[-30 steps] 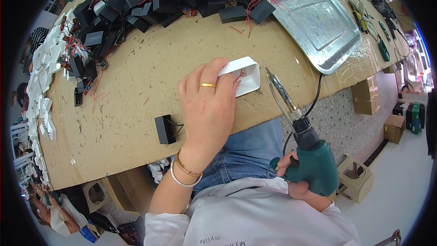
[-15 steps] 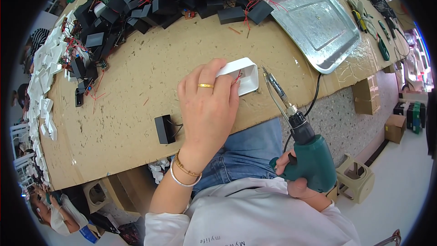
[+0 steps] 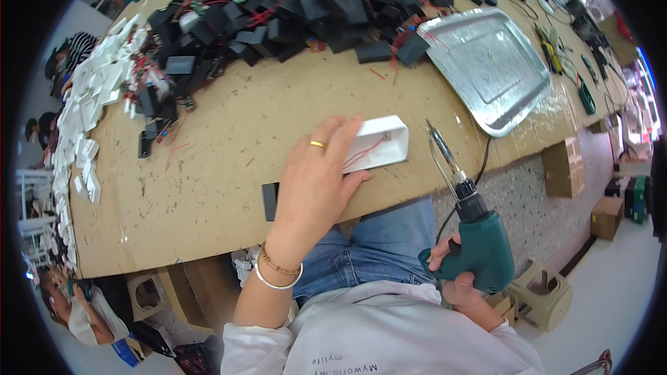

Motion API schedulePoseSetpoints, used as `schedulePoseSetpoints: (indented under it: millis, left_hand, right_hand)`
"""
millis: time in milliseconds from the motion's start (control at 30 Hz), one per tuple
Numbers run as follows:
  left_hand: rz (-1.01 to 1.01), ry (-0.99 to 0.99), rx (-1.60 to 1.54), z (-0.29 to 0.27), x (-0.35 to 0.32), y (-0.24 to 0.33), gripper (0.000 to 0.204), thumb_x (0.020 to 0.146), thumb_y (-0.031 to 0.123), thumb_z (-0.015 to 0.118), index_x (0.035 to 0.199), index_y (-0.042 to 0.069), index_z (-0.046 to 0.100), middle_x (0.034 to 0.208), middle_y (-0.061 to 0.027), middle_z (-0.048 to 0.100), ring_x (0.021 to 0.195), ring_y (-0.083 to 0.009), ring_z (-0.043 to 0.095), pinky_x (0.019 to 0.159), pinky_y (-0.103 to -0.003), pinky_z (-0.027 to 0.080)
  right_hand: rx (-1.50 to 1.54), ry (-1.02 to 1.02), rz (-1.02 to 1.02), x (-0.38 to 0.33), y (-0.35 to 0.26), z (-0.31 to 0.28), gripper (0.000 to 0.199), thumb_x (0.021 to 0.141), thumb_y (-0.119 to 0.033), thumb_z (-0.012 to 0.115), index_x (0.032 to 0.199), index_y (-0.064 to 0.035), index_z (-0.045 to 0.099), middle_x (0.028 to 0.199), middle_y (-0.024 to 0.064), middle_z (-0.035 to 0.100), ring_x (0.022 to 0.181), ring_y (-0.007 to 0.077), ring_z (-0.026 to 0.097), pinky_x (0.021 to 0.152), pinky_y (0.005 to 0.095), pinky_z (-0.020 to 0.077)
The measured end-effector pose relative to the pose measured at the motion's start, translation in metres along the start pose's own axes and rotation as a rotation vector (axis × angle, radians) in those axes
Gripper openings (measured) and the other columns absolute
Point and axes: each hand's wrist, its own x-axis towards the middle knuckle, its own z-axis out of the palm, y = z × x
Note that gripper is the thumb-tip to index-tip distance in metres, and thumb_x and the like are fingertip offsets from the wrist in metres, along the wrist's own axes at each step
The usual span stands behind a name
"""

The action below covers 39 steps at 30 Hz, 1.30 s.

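My left hand [image 3: 313, 173], with a gold ring on one finger, grips the left end of a white plastic case [image 3: 396, 140]. The case is an open box at the near part of the table, and thin red wires show inside. In my right hand [image 3: 455, 281] is a green pistol-shaped soldering gun [image 3: 488, 243], held by its handle. Its metal tip and thin side tube point up and left, just right of the case and apart from it. A small black box [image 3: 269, 201] sits by my left wrist, partly hidden behind it.
Black boxes [image 3: 340, 10] with red wires and circuit boards heap along the table's far side. White plastic pieces [image 3: 87, 118] line the left edge. A metal tray [image 3: 499, 128] lies at right, near pliers [image 3: 552, 55]. A black cable [image 3: 484, 163] hangs off the edge. A stool [image 3: 545, 298] stands right.
The view has shifted. My left hand has turned the case, so more of its inside and red wires show. My left forearm now covers more of the small black box.
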Motion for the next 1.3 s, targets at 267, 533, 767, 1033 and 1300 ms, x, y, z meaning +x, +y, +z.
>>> schedulePoseSetpoints:
  millis: [267,533,767,1033,1300]
  left_hand:
    - [-0.441,-0.017,-0.779,-0.095,-0.098,-0.033,0.062,0.072,0.013,0.077,0.124,-0.003,0.048,0.106,-0.0117,0.063,0.097,-0.0151,0.059,0.081,-0.027,0.049]
    - [-1.234,-0.242,-0.643,-0.098,-0.315,-0.131,0.042,0.075,0.030,0.074,0.101,-0.001,0.061,0.080,-0.0055,0.064,0.065,-0.0097,0.062,0.046,-0.022,0.048]
    - [-1.313,-0.032,0.270,-0.015,-0.445,-0.211,0.088,0.066,0.046,0.077,0.128,-0.006,0.045,0.124,-0.0272,0.052,0.119,-0.0397,0.048,0.101,-0.041,0.039]
    - [-0.812,1.129,0.372,-0.215,-0.221,-0.200,0.017,0.086,0.016,0.059,0.094,0.001,0.063,0.084,-0.0157,0.064,0.073,-0.0300,0.061,0.069,-0.037,0.049]
    - [-1.067,0.881,0.745,-0.255,-0.098,-0.348,0.060,0.077,0.038,0.070,0.121,0.002,0.051,0.139,-0.0209,0.034,0.125,-0.0377,0.035,0.099,-0.052,0.032]
  right_hand:
    - [0.072,0.132,-0.091,0.006,0.010,-0.005,0.077,0.080,-0.065,0.056,0.123,-0.0014,0.043,0.093,0.0102,0.056,0.070,0.0160,0.054,0.068,0.0307,0.0448]
    - [0.084,0.003,-0.147,0.034,0.004,0.019,0.076,0.084,-0.062,0.053,0.124,0.0011,0.040,0.092,0.0113,0.055,0.069,0.0156,0.050,0.070,0.0288,0.0425]
    - [-0.065,-0.053,-0.208,0.033,-0.012,0.049,0.074,0.085,-0.060,0.053,0.123,0.0023,0.041,0.089,0.0102,0.054,0.067,0.0139,0.051,0.068,0.0274,0.0434]
    - [-0.040,-0.052,-0.183,0.037,-0.007,0.072,0.074,0.083,-0.057,0.058,0.123,0.0021,0.042,0.088,0.0082,0.053,0.067,0.0118,0.051,0.061,0.0253,0.0437]
    - [-0.180,0.102,-0.115,0.051,-0.013,0.078,0.074,0.082,-0.059,0.058,0.124,0.0005,0.046,0.086,0.0069,0.054,0.064,0.0137,0.052,0.061,0.0284,0.0437]
